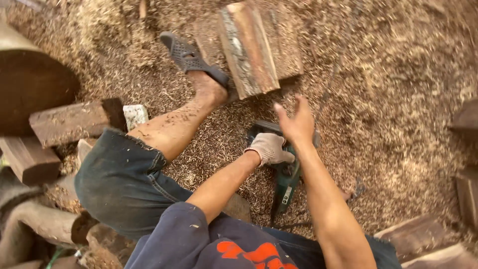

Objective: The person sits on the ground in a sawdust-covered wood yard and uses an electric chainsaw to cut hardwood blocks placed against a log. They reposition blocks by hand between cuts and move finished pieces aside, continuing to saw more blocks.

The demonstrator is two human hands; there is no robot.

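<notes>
the green power saw lies on the sawdust-covered ground between the person's legs, just near of the split log that the sandalled foot braces. the gloved left hand is clenched on the saw's body, while the bare right hand hovers open above it, gripping nothing. with only one hand holding, the saw could twist or slip on the loose shavings toward the bare leg close to its left.
</notes>
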